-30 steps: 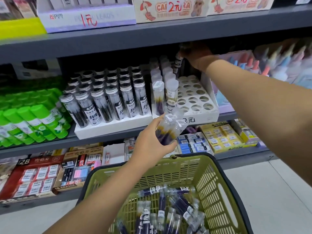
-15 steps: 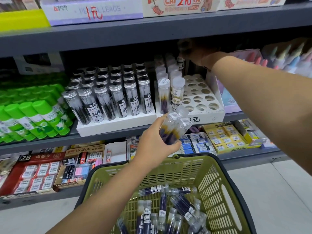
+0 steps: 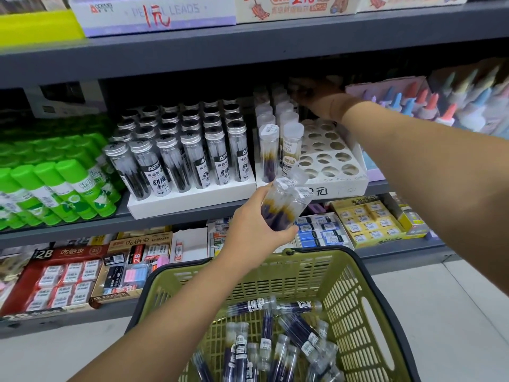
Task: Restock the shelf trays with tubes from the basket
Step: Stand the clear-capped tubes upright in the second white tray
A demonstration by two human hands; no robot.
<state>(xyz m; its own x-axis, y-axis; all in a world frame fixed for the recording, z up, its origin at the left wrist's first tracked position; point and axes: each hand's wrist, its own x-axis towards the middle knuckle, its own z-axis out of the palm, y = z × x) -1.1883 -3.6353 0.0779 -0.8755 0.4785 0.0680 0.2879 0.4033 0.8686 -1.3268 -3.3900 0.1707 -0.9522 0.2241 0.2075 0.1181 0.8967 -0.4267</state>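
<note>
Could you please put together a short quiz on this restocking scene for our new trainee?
1. Multiple choice: How many tubes does the left hand hold? A) none B) exactly one C) several
2. True or false: Every round hole in the white tray on the shelf is filled.
3. Fill in: The right hand reaches toward the ___ of that tray.

Key: 1 C; 2 false, since many holes on its right side are empty; 3 back.
</note>
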